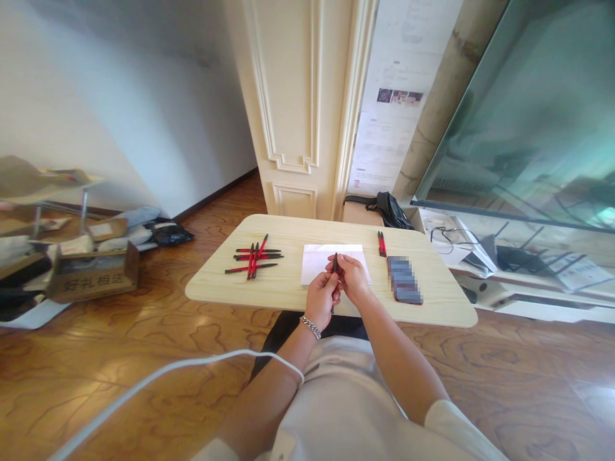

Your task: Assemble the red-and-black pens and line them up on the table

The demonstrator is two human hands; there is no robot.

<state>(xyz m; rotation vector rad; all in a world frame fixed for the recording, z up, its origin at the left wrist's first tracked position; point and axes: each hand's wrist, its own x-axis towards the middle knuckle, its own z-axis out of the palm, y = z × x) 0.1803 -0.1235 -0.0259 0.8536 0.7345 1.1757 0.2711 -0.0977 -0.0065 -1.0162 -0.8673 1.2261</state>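
Both my hands meet over a white sheet of paper (312, 262) near the front edge of the table. Between them is a dark pen (335, 262), its tip pointing away from me. My left hand (323, 293) has its fingers closed round the pen's lower part. With its fingertips, my right hand (350, 274) grips the upper part. Much of the pen's body is hidden by my fingers. On the left lies a crossed pile of several red and black pens (252, 257). Two more red and black pens (382, 244) lie side by side to the right of the paper.
A phone (404, 280) with a blurred screen lies on the right of the pale table (288, 227). A white cable (192, 363) runs past my left forearm. Beyond the table are a black bag (391, 210), a white cabinet (528, 288) and, left on the floor, a cardboard box (96, 275).
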